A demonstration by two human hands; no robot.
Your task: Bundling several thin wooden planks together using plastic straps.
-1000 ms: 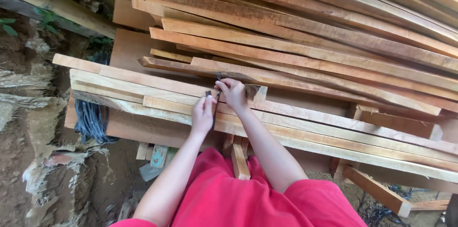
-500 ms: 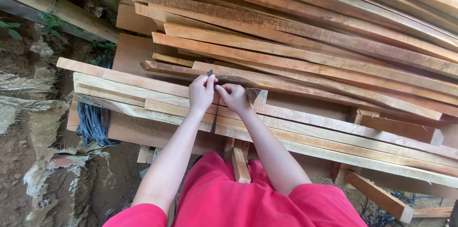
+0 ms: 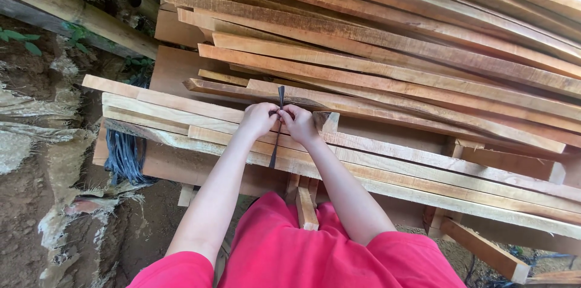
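Note:
Both of my hands meet over a stack of long wooden planks [image 3: 393, 161]. My left hand [image 3: 257, 119] and my right hand [image 3: 299, 123] are closed side by side on a thin dark strap [image 3: 281, 95]. One end of the strap sticks up above my knuckles. The other end [image 3: 273, 156] hangs down across the front planks. The strap runs around the lower planks at that spot; how it passes underneath is hidden. My red shirt fills the bottom of the view.
A bigger pile of reddish planks [image 3: 423, 39] rises behind and to the right. Dark blue cords [image 3: 124, 155] hang at the stack's left end. Dirt ground and torn sacking [image 3: 42, 161] lie on the left. Short wooden offcuts [image 3: 484, 251] sit below on the right.
My left hand rose from the strap's lower end to beside my right hand. Both now grip the strap close together, and its upper end stands straighter.

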